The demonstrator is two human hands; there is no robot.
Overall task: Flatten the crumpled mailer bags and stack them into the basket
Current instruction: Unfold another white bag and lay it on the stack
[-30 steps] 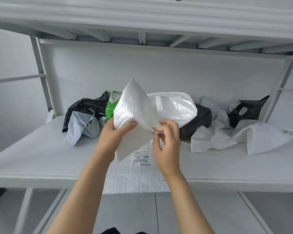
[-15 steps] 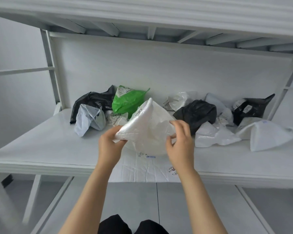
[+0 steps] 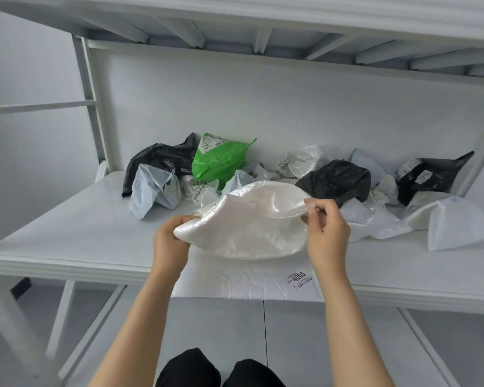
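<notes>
Since half a second ago: white mailer bag (image 3: 249, 219) went from a tented peak to a low, wide dome, and the hands spread apart. Left hand (image 3: 169, 241) has its fingers wrapped round the left corner, while right hand (image 3: 326, 233) pinches the right edge. Opposite-end pull, likely to stretch the creases out. Bag hangs over the flattened mailer (image 3: 235, 283) at the shelf (image 3: 53, 241) front edge; contact unclear. It's glossy, puffy, still wrinkled. Green bag (image 3: 218, 163) and black bag (image 3: 336, 180) sit crumpled at the back. Basket not in view.
</notes>
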